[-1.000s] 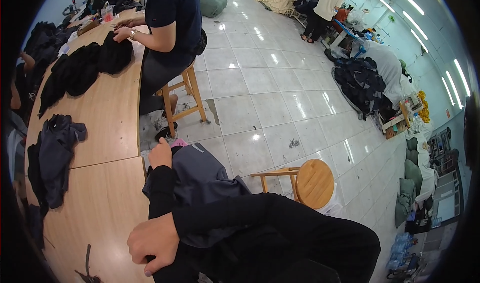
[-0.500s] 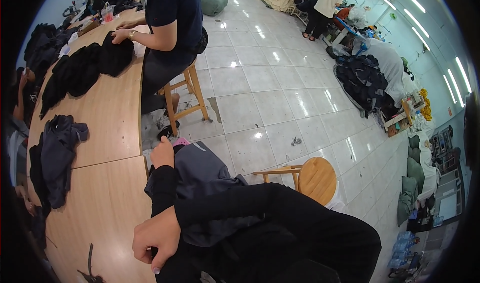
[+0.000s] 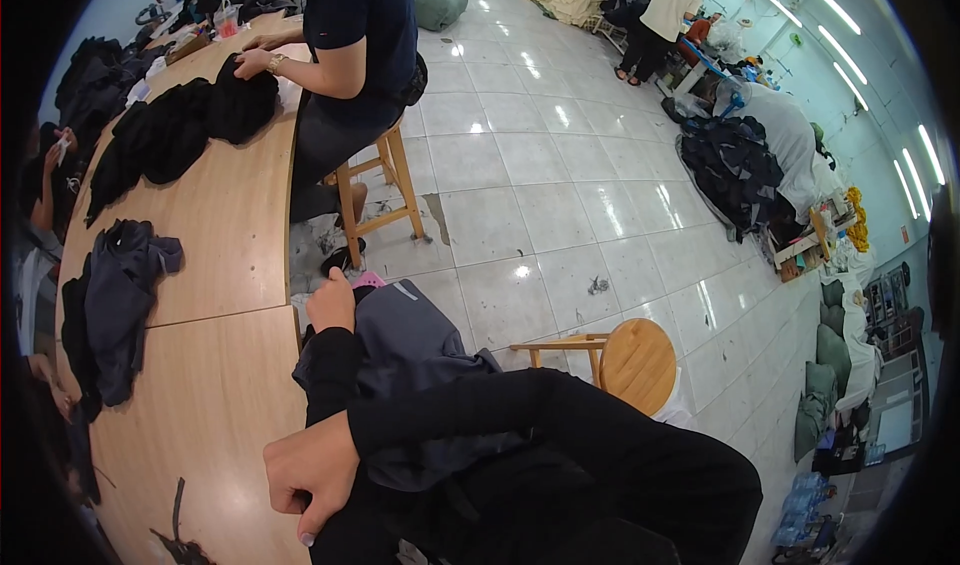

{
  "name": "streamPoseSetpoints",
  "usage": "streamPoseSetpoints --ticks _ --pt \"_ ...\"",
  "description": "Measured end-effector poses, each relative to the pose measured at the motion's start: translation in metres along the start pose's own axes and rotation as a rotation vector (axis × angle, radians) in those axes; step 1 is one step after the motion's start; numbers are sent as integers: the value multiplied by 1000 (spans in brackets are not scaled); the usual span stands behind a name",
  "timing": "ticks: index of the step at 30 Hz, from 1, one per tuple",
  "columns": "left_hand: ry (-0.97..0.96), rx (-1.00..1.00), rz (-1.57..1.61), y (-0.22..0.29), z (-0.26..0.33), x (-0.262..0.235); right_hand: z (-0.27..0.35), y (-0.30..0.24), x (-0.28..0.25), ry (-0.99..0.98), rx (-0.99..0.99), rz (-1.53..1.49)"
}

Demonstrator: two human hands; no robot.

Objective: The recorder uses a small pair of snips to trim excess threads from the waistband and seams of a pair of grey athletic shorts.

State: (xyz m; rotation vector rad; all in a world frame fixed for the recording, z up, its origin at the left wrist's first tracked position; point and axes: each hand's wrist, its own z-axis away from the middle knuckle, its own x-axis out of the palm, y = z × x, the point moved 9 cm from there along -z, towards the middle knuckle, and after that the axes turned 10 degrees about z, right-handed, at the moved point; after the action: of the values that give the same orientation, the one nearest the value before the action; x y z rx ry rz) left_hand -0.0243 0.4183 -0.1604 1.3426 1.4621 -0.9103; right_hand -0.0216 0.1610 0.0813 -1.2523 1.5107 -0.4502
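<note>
My right arm, in a black sleeve, crosses my lap from the right. My right hand (image 3: 315,475) is at its end, knuckles up and fingers curled, the thumb resting against black cloth; the fingertips are hidden. Farther away, my left hand (image 3: 331,302) stands beside the table edge with its thumb raised. Its other fingers are mostly turned out of sight. A dark grey garment (image 3: 410,323) with a pale strip lies over my lap, right of the left hand and partly under my right forearm. A bit of something pink (image 3: 370,279) shows just past it.
A wooden table (image 3: 215,385) runs along the left, bearing a grey garment (image 3: 118,295) and black garments (image 3: 180,130). A person (image 3: 350,55) on a wooden stool (image 3: 400,180) handles black cloth there. Another stool (image 3: 640,367) stands on my right. Clothes (image 3: 735,170) are piled farther off.
The whole view has shifted slightly. My hands keep nearly the same pose on my lap and beside the table. The seated person's hands have moved a little over the black cloth.
</note>
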Motion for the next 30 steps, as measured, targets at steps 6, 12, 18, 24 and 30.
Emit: streamPoseSetpoints --ticks 6,12,18,24,30 --pt "-19 -10 -3 -6 6 2 -7 -10 7 232 -227 -242" --pt "-11 10 -9 0 2 -1 5 3 -1 19 -16 -18" --pt "-11 -6 -5 -5 6 1 -3 -9 4 131 -138 -159" --pt "-20 2 -18 -3 1 3 1 -15 -3 211 -249 96" --pt "22 11 -11 -2 3 0 0 -3 3 -8 -46 -8"
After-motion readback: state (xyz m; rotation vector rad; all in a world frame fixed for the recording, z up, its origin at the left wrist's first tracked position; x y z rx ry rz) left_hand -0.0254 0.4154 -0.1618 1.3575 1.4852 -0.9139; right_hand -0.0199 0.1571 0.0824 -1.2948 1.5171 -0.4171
